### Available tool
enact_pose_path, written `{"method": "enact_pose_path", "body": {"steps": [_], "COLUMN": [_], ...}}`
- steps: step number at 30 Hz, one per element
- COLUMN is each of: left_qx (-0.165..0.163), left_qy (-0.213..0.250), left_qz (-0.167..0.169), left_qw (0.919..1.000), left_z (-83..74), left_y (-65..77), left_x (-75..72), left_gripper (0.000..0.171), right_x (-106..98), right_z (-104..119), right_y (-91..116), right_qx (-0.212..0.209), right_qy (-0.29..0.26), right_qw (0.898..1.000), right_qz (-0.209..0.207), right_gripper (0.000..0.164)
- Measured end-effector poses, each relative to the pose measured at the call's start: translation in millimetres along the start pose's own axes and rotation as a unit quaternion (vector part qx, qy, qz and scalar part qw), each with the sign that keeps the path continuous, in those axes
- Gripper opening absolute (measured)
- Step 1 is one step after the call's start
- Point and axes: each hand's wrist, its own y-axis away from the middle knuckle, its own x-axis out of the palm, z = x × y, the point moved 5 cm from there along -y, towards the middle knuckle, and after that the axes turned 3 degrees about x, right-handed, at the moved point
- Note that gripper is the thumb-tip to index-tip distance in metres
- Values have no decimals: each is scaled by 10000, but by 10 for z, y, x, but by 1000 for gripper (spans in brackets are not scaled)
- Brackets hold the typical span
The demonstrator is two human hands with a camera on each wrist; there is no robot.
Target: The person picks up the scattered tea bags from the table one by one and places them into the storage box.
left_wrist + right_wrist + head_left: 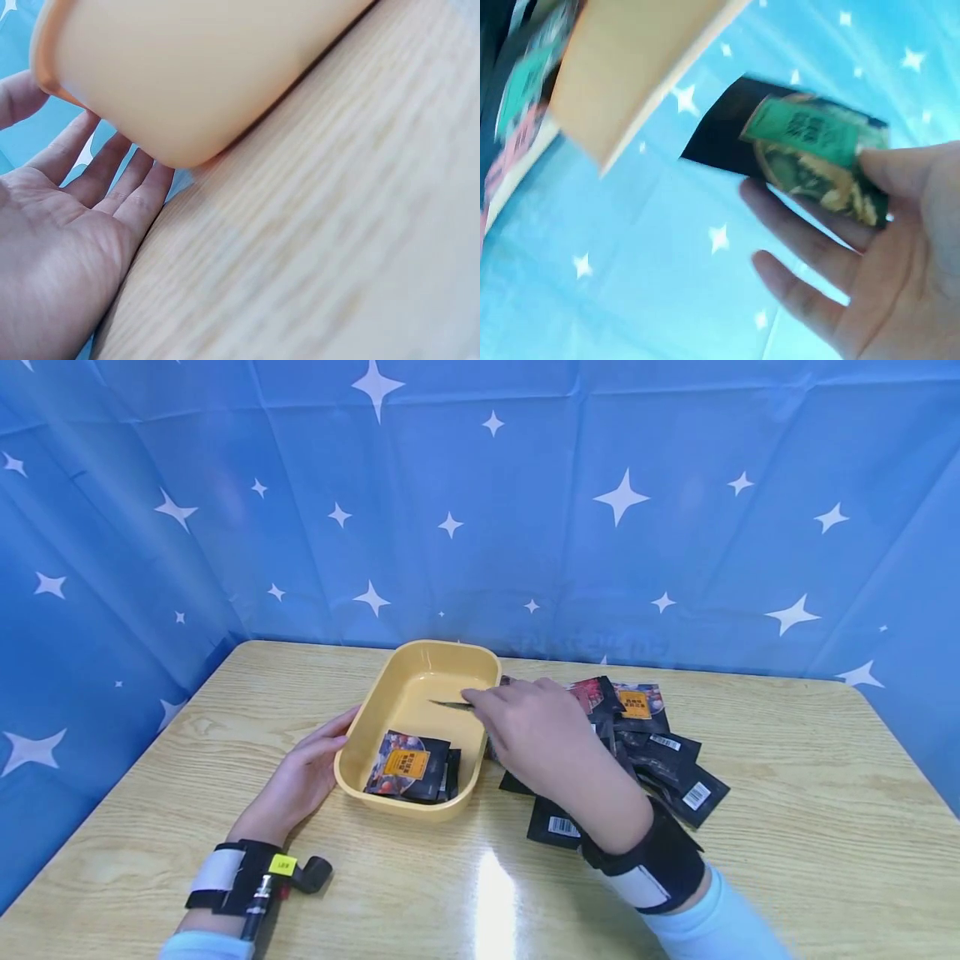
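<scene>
Watching remotely, I see the right hand pinching a green-labelled black sachet over the yellow plastic tray; the left hand, fingers extended, touches the tray's side, presumably steadying it.

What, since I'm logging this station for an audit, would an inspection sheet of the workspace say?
Surface: wooden table, light glare at its near part.
Job's things: tray with packets at its near end; held packet above the tray.
Clutter: nothing seen apart from the overlapping pile of packets right of the tray.
Hands: left hand touches the tray's side; right hand pinches the held packet.
Cables: possible cable at the left wristband.
Surroundings: blue backdrop with white stars.
</scene>
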Motion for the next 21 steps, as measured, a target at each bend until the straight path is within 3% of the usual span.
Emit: {"method": "enact_pose_path", "body": {"steps": [3,10,21], "left_qx": [7,119,134], "left_qy": [26,-10,-7], "left_qz": [17,96,107], "left_qw": [10000,9999,9999], "left_z": [-1,-11,-1], "left_y": [-8,26,3], "left_x": [10,11,7], "left_gripper": [59,57,57], "right_x": [130,426,263], "right_z": [209,533,557], "right_y": [-5,47,153], "right_qx": [-506,-985,-1018], "right_qy": [205,395,431], "right_qw": [9982,9937,9917], "right_qz": [-228,368,653], "right_gripper": [28,48,49]}}
